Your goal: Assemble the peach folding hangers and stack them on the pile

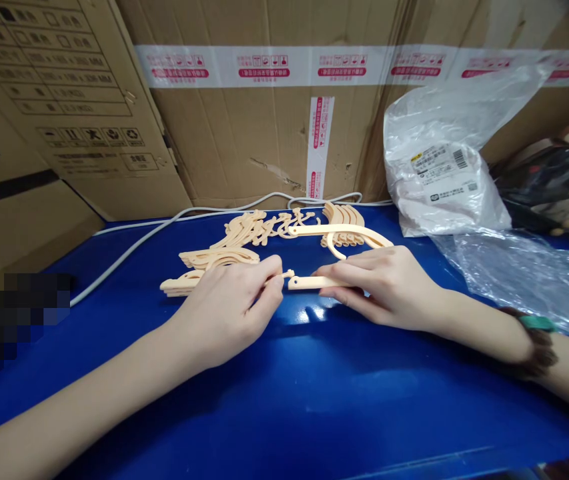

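From where I stand, the blue tabletop (264,413) runs open from both hands back toward the body, its near edge showing low on the right hand's side. Beyond the hands, a cardboard wall (244,133) closes off the far side, a white cable (151,233) lying along its foot. Past the right wrist, a white plastic bag (429,173) and a clear plastic sheet (529,270) crowd that side.

The left hand (229,307) pinches a small knobbed piece (288,274) between thumb and forefinger. The right hand (389,287) grips a flat arm (307,283), cream-coloured and smooth, a round hole near its blunt end. The two ends face each other between the hands, just apart. Curved pieces (219,256) lie stacked just beyond the left hand; small hooks (294,223) lie jumbled farther off, between the hands.
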### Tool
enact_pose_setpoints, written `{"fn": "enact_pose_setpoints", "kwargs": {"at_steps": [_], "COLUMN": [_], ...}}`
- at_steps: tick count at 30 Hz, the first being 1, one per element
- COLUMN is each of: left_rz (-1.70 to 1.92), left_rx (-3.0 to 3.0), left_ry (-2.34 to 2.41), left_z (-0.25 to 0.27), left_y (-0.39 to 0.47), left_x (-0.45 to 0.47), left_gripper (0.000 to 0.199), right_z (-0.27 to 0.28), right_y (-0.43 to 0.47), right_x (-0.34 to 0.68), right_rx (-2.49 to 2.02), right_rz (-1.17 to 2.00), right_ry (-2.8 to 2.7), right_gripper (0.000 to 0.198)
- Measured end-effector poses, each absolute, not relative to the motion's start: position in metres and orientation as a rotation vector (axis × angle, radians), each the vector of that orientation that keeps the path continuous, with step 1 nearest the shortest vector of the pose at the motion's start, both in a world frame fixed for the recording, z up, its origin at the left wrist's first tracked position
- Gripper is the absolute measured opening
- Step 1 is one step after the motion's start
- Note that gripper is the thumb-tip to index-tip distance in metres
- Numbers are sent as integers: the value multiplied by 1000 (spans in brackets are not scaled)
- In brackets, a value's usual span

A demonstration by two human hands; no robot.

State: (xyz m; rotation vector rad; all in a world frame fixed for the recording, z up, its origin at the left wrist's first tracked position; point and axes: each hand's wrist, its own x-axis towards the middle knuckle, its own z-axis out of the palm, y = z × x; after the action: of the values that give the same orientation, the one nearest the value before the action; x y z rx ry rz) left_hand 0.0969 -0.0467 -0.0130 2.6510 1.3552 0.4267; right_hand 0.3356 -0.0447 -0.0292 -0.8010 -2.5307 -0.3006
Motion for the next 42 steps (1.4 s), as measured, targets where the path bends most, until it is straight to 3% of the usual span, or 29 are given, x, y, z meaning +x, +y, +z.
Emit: {"fn": "enact_pose_setpoints", "kwargs": {"at_steps": [8,20,29,36,42], "left_rz": [404,256,436,585,667], "left_rx": [2665,3240,3473,3616,3760], "left_ry": [1276,1228,1053,965,983], "left_z": [-15,-17,-23,-23,-21], "left_y": [-46,-44,-42,-43,-46], "left_x": [96,93,91,92,94], "left_gripper": [32,31,38,44,36], "right_z": [-31,-30,-30,-27,-23], "right_y": [-45,-46,-45,-42,-41], "right_x": [336,335,334,334,335], "right_rx": [-827,-832,-814,-860,-871], "right_rz": [-193,-158,-174,79,296], "right_ry": [-2541,-2583,-2595,-2634,-2607], "right_gripper": [29,29,29,30,28]}}
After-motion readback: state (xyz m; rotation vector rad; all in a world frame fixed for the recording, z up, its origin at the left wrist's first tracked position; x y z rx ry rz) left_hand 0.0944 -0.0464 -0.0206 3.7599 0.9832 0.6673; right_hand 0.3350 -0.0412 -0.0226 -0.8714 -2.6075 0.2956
